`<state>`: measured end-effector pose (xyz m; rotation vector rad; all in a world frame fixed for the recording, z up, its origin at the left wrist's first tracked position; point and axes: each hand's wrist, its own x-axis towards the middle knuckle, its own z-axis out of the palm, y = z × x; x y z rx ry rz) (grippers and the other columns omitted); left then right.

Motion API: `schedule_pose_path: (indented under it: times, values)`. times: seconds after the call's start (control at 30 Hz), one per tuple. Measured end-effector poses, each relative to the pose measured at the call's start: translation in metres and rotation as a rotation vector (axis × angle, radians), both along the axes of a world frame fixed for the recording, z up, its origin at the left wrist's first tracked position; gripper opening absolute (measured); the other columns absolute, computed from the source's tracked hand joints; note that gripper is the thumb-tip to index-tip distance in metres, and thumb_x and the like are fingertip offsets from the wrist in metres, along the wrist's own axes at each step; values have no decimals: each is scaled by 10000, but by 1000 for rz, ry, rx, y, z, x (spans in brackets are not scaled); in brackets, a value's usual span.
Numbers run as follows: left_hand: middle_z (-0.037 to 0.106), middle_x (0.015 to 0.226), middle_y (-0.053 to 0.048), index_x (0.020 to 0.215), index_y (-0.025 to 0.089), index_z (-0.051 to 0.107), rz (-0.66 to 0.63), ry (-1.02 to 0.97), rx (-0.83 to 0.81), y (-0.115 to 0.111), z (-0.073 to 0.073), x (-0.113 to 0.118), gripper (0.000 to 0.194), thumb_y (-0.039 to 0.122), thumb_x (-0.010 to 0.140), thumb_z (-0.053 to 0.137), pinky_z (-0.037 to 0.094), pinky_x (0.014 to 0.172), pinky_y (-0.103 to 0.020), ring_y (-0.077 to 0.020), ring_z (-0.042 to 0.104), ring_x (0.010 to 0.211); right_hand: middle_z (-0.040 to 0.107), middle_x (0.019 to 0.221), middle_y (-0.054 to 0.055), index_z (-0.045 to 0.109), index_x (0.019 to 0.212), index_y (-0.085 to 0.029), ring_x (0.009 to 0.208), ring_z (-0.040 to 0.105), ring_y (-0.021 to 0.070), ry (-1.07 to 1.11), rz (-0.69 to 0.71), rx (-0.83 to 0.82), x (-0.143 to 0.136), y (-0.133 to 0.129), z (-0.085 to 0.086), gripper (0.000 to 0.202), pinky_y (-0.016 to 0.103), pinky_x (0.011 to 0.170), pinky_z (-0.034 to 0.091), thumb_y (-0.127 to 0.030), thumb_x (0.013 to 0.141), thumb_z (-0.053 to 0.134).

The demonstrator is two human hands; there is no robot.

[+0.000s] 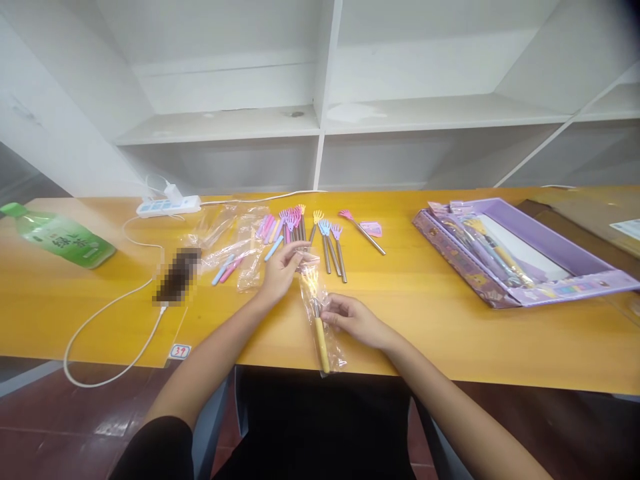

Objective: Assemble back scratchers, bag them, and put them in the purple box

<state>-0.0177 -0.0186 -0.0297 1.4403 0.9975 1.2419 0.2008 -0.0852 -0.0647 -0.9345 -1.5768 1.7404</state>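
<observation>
A yellow back scratcher (321, 343) with a metal shaft lies inside a clear plastic bag (336, 350), its claw end pointing away from me and its handle toward the table's front edge. My left hand (281, 270) is closed on the top end of the bag, beside the claw. With thumb and fingers, my right hand (356, 321) pinches the bag's right side near the metal shaft. Just beyond my hands lie several back scratcher heads on metal shafts, among them a blue one (326, 230) and a purple one (337, 235). Loose coloured handles (231, 268) lie to the left.
On the right stands a purple display box (505, 212) holding bagged back scratchers, with cardboard (590, 200) beside it. Empty plastic bags (220, 230), a power strip (167, 207), a white cable (67, 340) and a green bottle (65, 237) occupy the left. White shelves (320, 133) rise behind.
</observation>
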Motion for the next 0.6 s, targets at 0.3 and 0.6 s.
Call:
schedule_pose_path:
  times: [0.3, 0.6]
  values:
    - [627, 737, 59, 1091, 265, 445, 178, 17, 95, -1, -14, 2, 279, 496, 1046, 594, 519, 708, -265, -135, 644, 671, 582, 763, -27, 530, 775, -200, 706, 510, 127, -55, 136, 30, -2, 3, -5, 479, 281, 695, 411, -582, 890, 796]
    - [678, 847, -5, 952, 221, 596, 194, 220, 262, 2, -20, -3, 216, 364, 1085, 504, 546, 730, -279, -153, 662, 768, 670, 751, -2, 639, 821, -165, 607, 575, 102, -65, 387, -124, 3, 35, 1, 465, 258, 602, 463, -572, 824, 863]
